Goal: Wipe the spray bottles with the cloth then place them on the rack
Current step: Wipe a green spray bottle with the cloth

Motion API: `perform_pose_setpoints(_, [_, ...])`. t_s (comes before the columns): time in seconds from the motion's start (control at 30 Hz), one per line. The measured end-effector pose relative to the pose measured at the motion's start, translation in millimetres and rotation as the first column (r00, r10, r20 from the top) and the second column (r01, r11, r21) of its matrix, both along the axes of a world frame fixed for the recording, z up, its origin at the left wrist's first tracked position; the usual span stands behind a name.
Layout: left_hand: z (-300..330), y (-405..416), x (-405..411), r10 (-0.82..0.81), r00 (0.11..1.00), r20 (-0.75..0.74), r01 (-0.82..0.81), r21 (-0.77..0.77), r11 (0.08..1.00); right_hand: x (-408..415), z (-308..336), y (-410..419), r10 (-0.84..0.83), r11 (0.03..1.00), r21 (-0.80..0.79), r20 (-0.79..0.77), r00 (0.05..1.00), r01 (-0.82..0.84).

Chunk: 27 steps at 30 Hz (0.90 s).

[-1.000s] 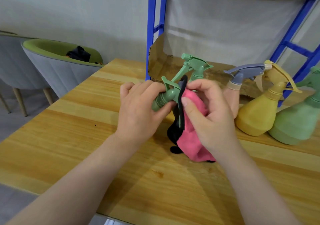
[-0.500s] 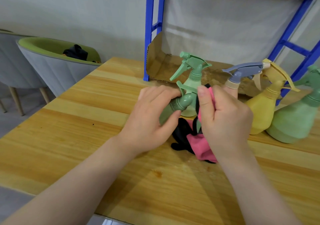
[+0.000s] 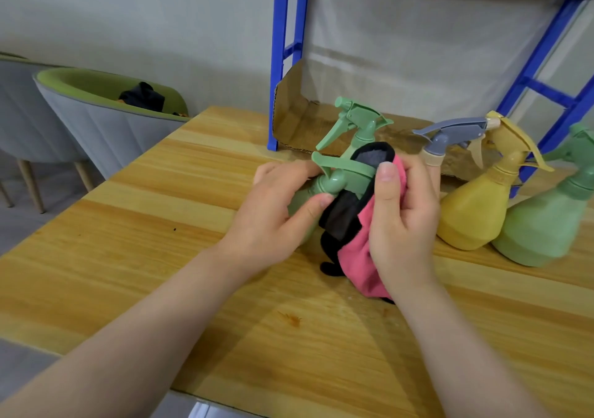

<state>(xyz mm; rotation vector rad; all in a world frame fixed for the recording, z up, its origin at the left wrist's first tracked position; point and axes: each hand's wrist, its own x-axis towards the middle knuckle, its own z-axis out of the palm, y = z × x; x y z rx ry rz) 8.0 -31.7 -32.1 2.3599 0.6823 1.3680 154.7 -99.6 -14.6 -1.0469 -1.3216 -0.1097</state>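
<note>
Green spray bottle (image 3: 334, 182) lies gripped between left-hand fingers (image 3: 308, 205) and cloth (image 3: 360, 224).

Wooden table (image 3: 160, 256) with yellow spray bottle (image 3: 472, 211), green spray bottle (image 3: 543, 224), cardboard (image 3: 299, 121).
</note>
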Motion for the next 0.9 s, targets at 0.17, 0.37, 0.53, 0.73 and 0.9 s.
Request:
perform_pose_setpoints(0.17, [-0.5, -3.3, 0.8, -0.016, 0.999, 0.035, 0.02, -0.093, 0.995, -4.2, -0.9, 1.3, 0.105, 0.994, -0.026, -0.142, 0.984, -0.109])
perform_pose_setpoints(0.37, [-3.4, -5.7, 3.5, -0.1, 0.989, 0.106, 0.111, -0.107, 0.988, -5.6, 7.9, -0.6, 0.098, 0.994, -0.038, -0.153, 0.983, -0.105])
perform_pose_setpoints(0.53, [-6.9, -6.6, 9.6, -0.151, 0.977, 0.151, 0.175, -0.16, 0.972, -6.5, 8.1, -3.5, 0.03, 0.999, -0.006, -0.21, 0.977, -0.032])
perform_pose_setpoints(0.73, [2.7, -3.6, 2.9, -0.244, 0.912, 0.331, 0.35, -0.312, 0.883, -1.8, 14.5, -11.2, 0.156, 0.984, -0.08, -0.044, 0.987, -0.159])
perform_pose_setpoints(0.9, [9.8, -0.1, -1.1, -0.286, 0.866, 0.411, 0.445, -0.373, 0.814, 5.7, 20.7, -11.3, 0.487, 0.809, -0.187, -0.318, 0.814, -0.557])
